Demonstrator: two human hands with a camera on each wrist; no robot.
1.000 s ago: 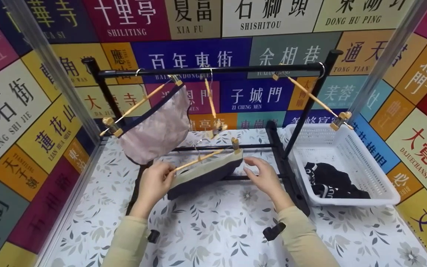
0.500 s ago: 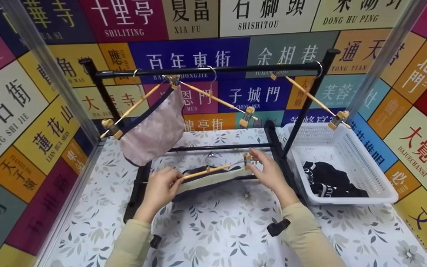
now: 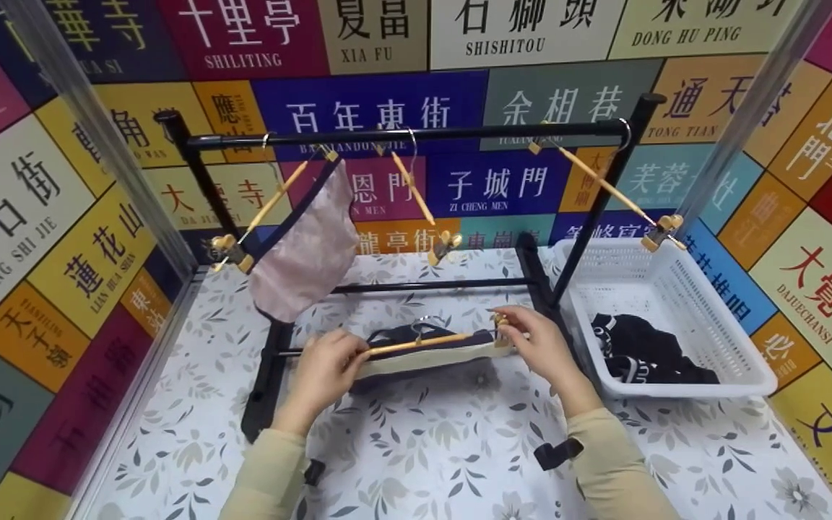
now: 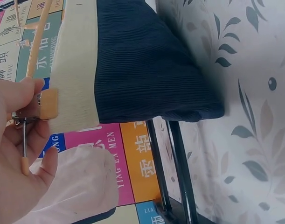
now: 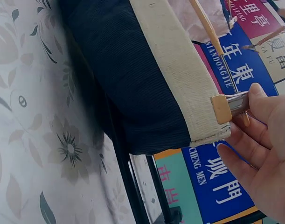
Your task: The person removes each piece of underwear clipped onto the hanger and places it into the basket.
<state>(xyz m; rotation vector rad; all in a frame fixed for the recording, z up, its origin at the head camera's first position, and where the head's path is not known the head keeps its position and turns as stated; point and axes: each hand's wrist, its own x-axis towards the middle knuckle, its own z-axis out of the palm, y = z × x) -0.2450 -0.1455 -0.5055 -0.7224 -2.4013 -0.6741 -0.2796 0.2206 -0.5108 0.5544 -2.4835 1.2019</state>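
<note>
A wooden clip hanger (image 3: 423,342) is held low in front of the rack, with dark navy underpants (image 4: 137,65) clipped to it by their cream waistband (image 5: 179,65). My left hand (image 3: 329,372) grips the hanger's left end, thumb and fingers around the metal clip (image 4: 32,108). At the other end my right hand (image 3: 542,347) pinches the right clip (image 5: 231,106), whose wooden pad lies on the waistband. Behind my left hand, pink underpants (image 3: 308,242) with a dark waistband hang from another clip hanger (image 3: 279,193) on the black rail (image 3: 474,133).
Two bare clip hangers, a middle one (image 3: 412,188) and a right one (image 3: 604,184), hang on the rail. To the right stands a white plastic basket (image 3: 734,310) with black clothing (image 3: 647,354) inside. The rack's black foot (image 3: 261,404) rests on the floral-covered table (image 3: 416,462).
My right hand has come from beside the underpants onto the right clip. The held hanger has moved slightly right and lower, more level. The middle hanger on the rail has swung round.
</note>
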